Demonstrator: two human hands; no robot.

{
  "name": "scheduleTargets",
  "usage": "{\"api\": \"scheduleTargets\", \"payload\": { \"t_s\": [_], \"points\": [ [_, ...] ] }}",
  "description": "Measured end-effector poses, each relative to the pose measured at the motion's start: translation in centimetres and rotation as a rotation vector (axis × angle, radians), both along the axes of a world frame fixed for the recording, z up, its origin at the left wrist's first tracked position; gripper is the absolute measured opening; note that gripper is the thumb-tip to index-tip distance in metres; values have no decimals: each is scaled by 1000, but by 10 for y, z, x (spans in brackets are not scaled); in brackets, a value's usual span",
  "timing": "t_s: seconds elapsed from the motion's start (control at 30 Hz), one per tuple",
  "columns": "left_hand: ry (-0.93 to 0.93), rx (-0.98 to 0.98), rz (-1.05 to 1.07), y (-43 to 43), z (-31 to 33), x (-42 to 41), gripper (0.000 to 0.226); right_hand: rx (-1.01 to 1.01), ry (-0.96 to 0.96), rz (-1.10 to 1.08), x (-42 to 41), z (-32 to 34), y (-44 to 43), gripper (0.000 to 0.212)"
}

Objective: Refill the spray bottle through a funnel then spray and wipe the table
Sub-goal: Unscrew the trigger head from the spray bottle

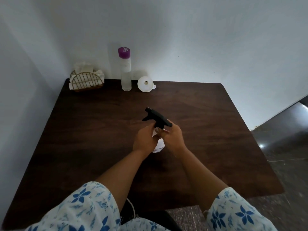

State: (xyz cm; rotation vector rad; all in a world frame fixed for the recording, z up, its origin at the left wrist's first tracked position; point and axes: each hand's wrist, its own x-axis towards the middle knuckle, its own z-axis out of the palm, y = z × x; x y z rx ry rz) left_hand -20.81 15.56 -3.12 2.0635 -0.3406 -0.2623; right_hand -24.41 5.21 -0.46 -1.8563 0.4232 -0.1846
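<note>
2-handed hold on the white plastic spray bottle [160,145], upright near the middle of the dark brown wooden table [100,130]. Left hand [145,139] wrapped round the bottle's shoulder and body, steadying it. Right hand [175,137] curled at the neck, just under the black plastic trigger head [155,116], fingers apparently pinching the screw collar. Trigger head tilted, nozzle pointing away and to the left. Cannot tell the collar's state, loose or fully threaded.

Looks like step 1 of the task: unscrewing the trigger head to open the neck for filling. Nothing poured yet, judging by the far edge of the table: white plastic funnel [145,84] tipped with its mouth toward the camera, untouched, just beside a tall clear bottle with a purple cap [126,70], cap on. Further left, in the corner, a gold wire napkin holder [86,81] stuffed with white tissues, probably meant for the wipe.

Next move calls for turning the collar against a firm left-hand hold, lifting the head straight up and laying it aside, then reaching across for the funnel and seating its spout in the open neck. Some risk of tipping a light bottle with a slack left grip.
</note>
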Motion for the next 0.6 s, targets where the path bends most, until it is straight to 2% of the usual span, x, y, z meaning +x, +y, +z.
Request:
{"api": "scheduleTargets", "payload": {
  "t_s": [0.07, 0.2, 0.37, 0.43, 0.53, 0.6],
  "points": [
    [-39, 9, -4, 1, -1, 0, 20, -4, -5, -24, -1, -1, 1, 26],
    [-96, 69, 26, 0, -6, -3, 17, -170, -61, -134, -3, -6, 11, 15],
    [-157, 109, 39, 0, -11, -6, 8, -166, -7, -270, -2, -10, 26, 10],
    [-163, 105, 36, 0, -9, -8, 13, -158, 20, -304, -1, -12, 29, 12],
    [-135, 119, 32, -1, -5, -11, 18, -161, -3, -307, -2, -14, 31, 12],
    [-126, 119, 31, 0, -4, -11, 12, -178, -58, -248, -3, -15, 28, 11]
  ]
}}
